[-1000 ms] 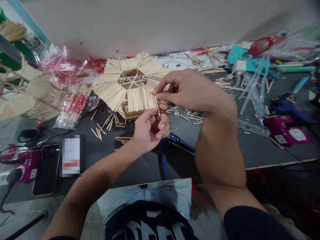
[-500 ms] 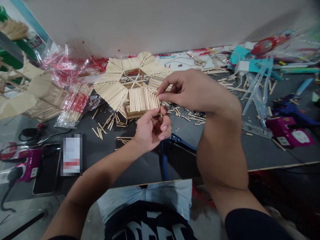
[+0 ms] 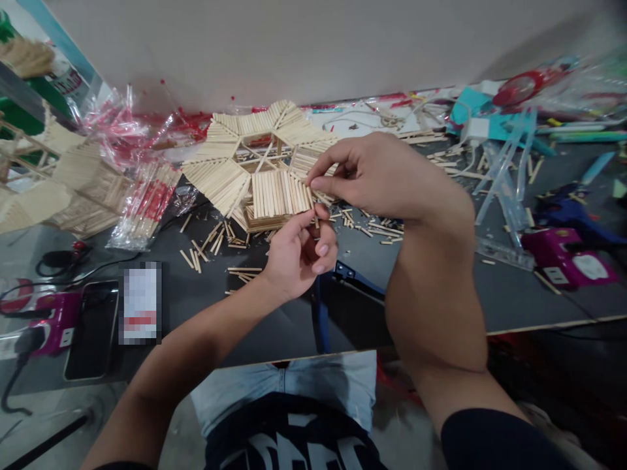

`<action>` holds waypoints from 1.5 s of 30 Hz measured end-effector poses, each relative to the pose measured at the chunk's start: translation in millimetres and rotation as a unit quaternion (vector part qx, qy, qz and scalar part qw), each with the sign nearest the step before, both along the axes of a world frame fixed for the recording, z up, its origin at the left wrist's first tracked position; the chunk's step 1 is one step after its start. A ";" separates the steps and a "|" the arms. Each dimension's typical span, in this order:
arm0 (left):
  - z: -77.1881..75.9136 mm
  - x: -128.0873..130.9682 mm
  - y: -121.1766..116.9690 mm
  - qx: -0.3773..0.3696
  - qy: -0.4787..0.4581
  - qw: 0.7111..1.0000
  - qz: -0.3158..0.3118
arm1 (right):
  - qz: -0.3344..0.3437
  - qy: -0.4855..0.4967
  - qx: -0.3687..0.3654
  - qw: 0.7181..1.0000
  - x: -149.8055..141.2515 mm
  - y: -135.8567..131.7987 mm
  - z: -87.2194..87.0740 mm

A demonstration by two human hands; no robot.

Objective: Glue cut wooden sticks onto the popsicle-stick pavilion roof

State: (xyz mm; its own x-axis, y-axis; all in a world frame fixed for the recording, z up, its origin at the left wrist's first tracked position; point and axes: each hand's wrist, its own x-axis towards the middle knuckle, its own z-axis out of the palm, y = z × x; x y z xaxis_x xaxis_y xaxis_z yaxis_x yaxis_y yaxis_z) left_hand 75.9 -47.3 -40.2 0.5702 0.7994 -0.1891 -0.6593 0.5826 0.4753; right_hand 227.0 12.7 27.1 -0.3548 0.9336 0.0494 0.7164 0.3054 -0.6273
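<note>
A model built of thin wooden sticks, star-like with slatted panels around an open middle, stands on the dark table. The near panel slopes toward me. My right hand pinches a thin wooden stick at the right edge of that panel, thumb against forefinger. Below it, my left hand has thumb and forefinger closed at the panel's lower right corner, on the lower end of the stick; its other fingers are curled. The stick itself is mostly hidden by the fingers. A blue-handled cutting tool lies just under my left hand.
Loose cut sticks are scattered around the model. Bagged red-marked sticks and a second stick model are at left, near a phone. Clear glue sticks, a blue glue gun and a magenta power block lie right.
Both hands stay nearly in place at the panel's right edge. The right hand's fingertips have shifted very slightly left; the model has not visibly moved.
</note>
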 end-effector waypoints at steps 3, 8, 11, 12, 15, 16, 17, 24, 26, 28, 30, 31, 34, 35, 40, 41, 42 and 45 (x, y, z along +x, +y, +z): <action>1.0 0.3 -0.4 -0.005 0.012 1.000 0.001 | 0.002 0.005 0.004 1.000 0.0 0.3 -1.6; 0.1 -0.2 0.1 0.009 0.007 1.000 0.002 | -0.006 -0.003 0.009 1.000 -1.0 0.7 -2.4; -0.1 -0.2 0.1 0.011 0.004 1.000 -0.002 | -0.009 -0.005 0.008 1.000 -1.8 0.4 -1.6; 0.1 -0.2 0.1 0.008 0.007 1.000 -0.002 | -0.009 -0.004 0.007 1.000 -2.2 0.1 -1.3; 1.8 -0.3 -0.2 0.001 0.020 1.000 0.002 | -0.016 -0.005 0.006 1.000 -4.0 -1.5 -0.1; 2.3 -0.3 -0.2 -0.001 0.023 1.000 0.003 | -0.020 -0.007 0.006 1.000 -4.8 -2.1 0.4; 2.8 -0.4 -0.2 -0.001 0.023 1.000 0.005 | -0.023 -0.009 0.008 1.000 -5.6 -2.7 1.0; 4.0 -0.5 0.6 -0.011 0.017 1.000 0.004 | -0.036 -0.028 -0.003 0.999 -8.6 -4.8 5.2; 4.6 -0.4 0.8 -0.014 0.018 1.000 0.003 | -0.037 -0.032 -0.005 0.999 -8.8 -4.9 5.9; 4.9 -0.6 0.9 -0.016 0.019 1.000 0.001 | -0.038 -0.037 -0.008 0.999 -8.9 -4.8 6.1; 4.7 -1.0 1.1 -0.013 0.014 1.000 -0.001 | -0.036 -0.040 -0.010 0.999 -8.6 -4.3 5.5; 4.2 -1.3 1.2 -0.010 0.010 1.000 -0.001 | -0.034 -0.038 -0.009 0.999 -8.2 -3.9 4.8; 1.9 -2.3 1.3 -0.002 -0.004 1.000 -0.002 | -0.027 -0.024 0.001 0.999 -6.4 -2.1 1.6; 1.0 -2.7 1.4 -0.001 -0.007 1.000 -0.003 | -0.024 -0.017 0.006 1.000 -5.7 -1.5 0.5; 0.4 -3.5 1.9 -0.010 -0.004 1.000 -0.007 | -0.011 0.008 0.018 1.000 -4.0 -0.5 -1.8; 1.1 -3.5 1.9 -0.012 0.000 1.000 -0.007 | -0.013 0.006 0.018 1.000 -4.1 -0.7 -1.7; 2.1 -3.4 1.9 -0.015 0.003 1.000 -0.006 | -0.015 0.004 0.018 1.000 -4.3 -1.0 -1.5; 4.6 -3.2 1.5 -0.019 0.012 1.000 -0.004 | -0.017 0.003 0.020 1.000 -4.8 -1.7 -1.3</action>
